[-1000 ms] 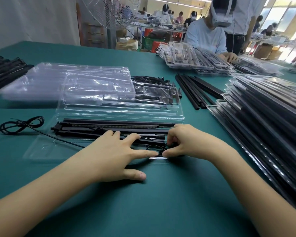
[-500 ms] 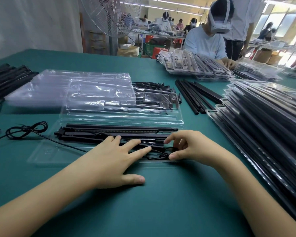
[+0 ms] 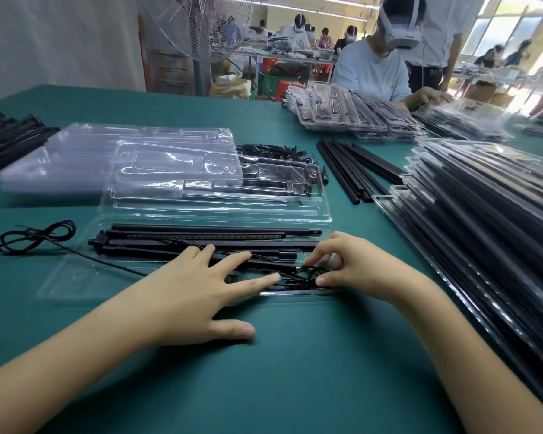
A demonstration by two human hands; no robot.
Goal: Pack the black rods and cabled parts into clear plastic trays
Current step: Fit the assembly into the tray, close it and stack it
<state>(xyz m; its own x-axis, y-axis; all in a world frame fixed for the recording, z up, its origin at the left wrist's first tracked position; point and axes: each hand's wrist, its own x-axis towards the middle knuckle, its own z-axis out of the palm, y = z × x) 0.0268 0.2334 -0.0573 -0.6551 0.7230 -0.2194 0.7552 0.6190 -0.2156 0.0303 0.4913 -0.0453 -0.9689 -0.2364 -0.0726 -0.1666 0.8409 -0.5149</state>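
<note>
The coiled cable sits at the near right corner of the open clear tray, and that's where the action is. Our right hand is curled over it, thumb and forefinger pinching the loops down towards their pocket. Just beside it our left hand lies flat with its fingers spread and straight. The fingertips press on the black rods lined up lengthwise in the tray, and the thumb rests on the green desk.

We'd call this the cable-tucking step: rods seated, cable not yet fully home.

The next move calls for a light touch. The loops have to go below the rim without springing back, while the flat hand steadies the rods.

The moulded clear cover lies open just behind the tray, ready to fold over, we judge.

Further out, a loose cable trails on the desk to the left. A stack of empty trays sits beyond the cover, and spare rods lie to its right. A tall stack of filled trays runs down the right side. Across the desk another person works at their own pile.
</note>
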